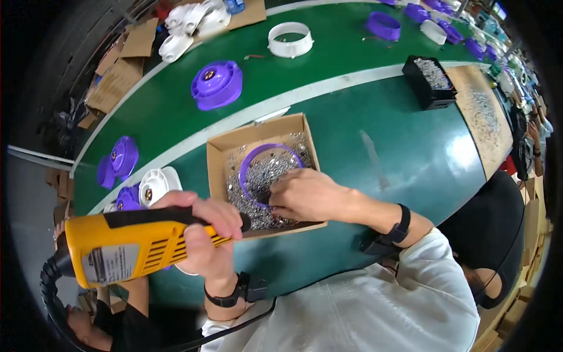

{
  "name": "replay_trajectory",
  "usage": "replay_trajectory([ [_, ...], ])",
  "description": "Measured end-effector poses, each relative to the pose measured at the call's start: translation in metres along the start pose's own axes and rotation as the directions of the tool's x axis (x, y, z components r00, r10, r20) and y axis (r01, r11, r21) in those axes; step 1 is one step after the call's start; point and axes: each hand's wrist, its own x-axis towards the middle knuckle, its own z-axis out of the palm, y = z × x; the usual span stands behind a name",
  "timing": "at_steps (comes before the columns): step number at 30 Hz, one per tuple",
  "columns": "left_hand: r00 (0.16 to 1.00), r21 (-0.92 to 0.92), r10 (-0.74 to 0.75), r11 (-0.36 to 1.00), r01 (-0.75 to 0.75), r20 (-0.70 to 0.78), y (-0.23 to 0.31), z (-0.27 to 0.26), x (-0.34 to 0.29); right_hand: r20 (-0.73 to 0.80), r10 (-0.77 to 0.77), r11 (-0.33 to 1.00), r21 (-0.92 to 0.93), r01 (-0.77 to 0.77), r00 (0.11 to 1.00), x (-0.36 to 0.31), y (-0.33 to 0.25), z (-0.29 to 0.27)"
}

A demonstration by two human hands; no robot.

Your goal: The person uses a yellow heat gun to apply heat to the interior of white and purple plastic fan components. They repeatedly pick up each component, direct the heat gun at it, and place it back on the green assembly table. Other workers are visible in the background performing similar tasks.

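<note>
- Gripping the yellow power tool (126,234) beside the cardboard box (218,170), my left hand (206,249) has its fingers wrapped firmly round one end
- On my feed, my right hand (308,196) reaches into the box, fingers curled among small silvery parts (272,169) within a purple ring (243,176); I can't make out whether they pinch anything

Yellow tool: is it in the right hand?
No, the left hand grips the yellow tool, while the right hand reaches into the box.
</note>
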Motion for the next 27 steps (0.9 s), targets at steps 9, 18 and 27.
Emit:
replay_trajectory([
  [9, 0.999, 0.188, 0.006, 0.982, -0.013, 0.042, -0.012, 0.010, 0.005, 0.004, -0.011, 1.000, 0.012, 0.011, 1.000, 0.000, 0.000, -0.005],
  [18, 0.998, 0.194, 0.016, 0.981, -0.027, 0.061, -0.016, 0.010, 0.006, -0.026, -0.025, 1.000, 0.017, 0.026, 0.999, 0.000, 0.004, 0.000],
  [27, 0.999, 0.098, -0.006, 0.995, 0.003, 0.032, -0.013, 0.006, 0.005, 0.030, 0.018, 1.000, 0.015, -0.019, 0.999, 0.001, 0.004, 0.005],
])
